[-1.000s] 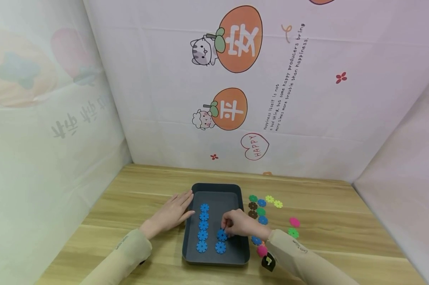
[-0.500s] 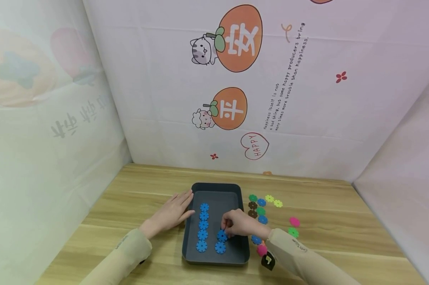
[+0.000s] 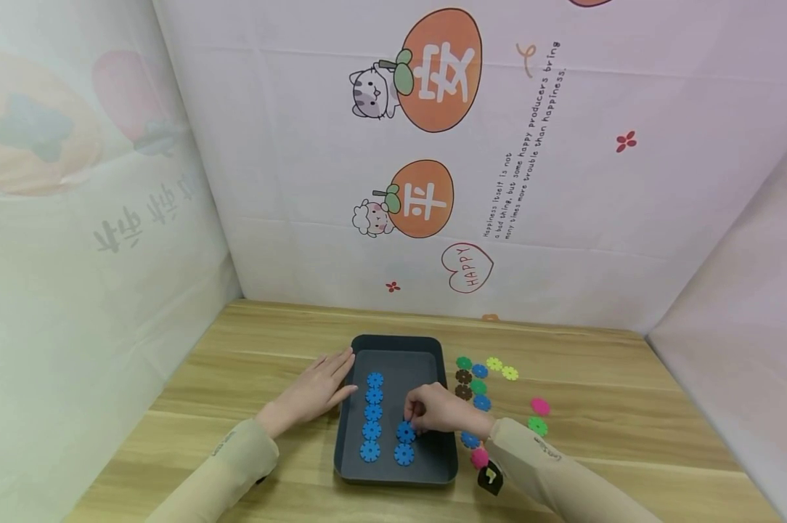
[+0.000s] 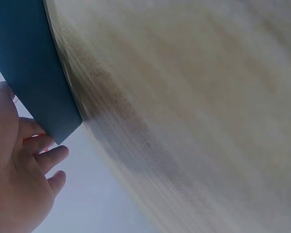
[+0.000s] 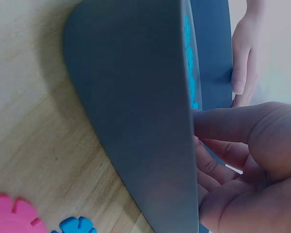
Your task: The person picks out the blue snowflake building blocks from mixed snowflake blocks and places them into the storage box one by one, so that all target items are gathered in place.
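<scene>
A dark grey rectangular tray (image 3: 396, 471) lies on the wooden table, holding flower-shaped blue plastic discs in two columns. The left column (image 3: 373, 412) has several discs in a line. On the right, one blue disc (image 3: 404, 455) lies near the tray's front, and just beyond it is another blue disc (image 3: 406, 433) pinched by my right hand (image 3: 438, 408). In the right wrist view the tray wall hides those fingertips. My left hand (image 3: 316, 385) rests on the tray's left rim, fingers straight; its fingers (image 4: 53, 158) show beside the tray wall (image 4: 34, 68) in the left wrist view.
Right of the tray lie loose discs: green (image 3: 464, 362), brown (image 3: 463, 377), blue (image 3: 481, 402), yellow (image 3: 494, 363) and pink (image 3: 540, 406). A black tag-like piece (image 3: 490, 478) sits by my right sleeve (image 3: 531, 454). Printed white cloth (image 3: 302, 181) walls the table's back and sides.
My right hand and the blue disc it pinches have shifted very slightly left, lining up more with the disc in front. My left hand has stayed on the tray rim.
</scene>
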A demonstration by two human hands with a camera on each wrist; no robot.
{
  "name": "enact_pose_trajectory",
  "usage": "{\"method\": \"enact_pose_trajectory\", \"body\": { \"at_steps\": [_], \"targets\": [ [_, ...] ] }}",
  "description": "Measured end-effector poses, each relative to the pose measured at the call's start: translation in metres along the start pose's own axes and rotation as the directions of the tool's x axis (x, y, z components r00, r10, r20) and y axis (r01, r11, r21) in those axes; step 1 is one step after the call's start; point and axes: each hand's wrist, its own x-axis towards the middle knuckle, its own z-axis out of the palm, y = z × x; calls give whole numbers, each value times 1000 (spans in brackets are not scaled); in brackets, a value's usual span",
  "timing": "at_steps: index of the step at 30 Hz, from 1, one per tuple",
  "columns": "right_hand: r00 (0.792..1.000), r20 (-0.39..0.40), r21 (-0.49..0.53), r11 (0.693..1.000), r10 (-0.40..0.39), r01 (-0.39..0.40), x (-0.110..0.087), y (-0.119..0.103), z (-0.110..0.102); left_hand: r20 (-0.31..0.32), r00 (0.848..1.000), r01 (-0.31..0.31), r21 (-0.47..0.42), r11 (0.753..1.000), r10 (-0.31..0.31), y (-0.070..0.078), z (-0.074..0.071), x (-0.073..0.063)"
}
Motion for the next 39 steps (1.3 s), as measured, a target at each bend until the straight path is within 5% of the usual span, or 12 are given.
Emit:
{"method": "enact_pose_trajectory", "body": {
  "at_steps": [13,21,30,39],
  "targets": [
    [999,-44,-29,1000,-3,2,-2,2,-6,3,1000,5,9,1000,-5,-1,2,-1],
    [993,-116,7,999,33,-33,-17,6,-38,-6,1000,-1,-4,1000,1,-1,2,-1],
    [976,-212,-22,998,58,-64,-41,37,-71,5,1000,4,-4,1000,-4,-2,1,-1],
    [958,-259,-44,990,121,-137,-68,68,-74,1,1000,3,-10,1000,-3,-1,2,-1]
  ]
}}
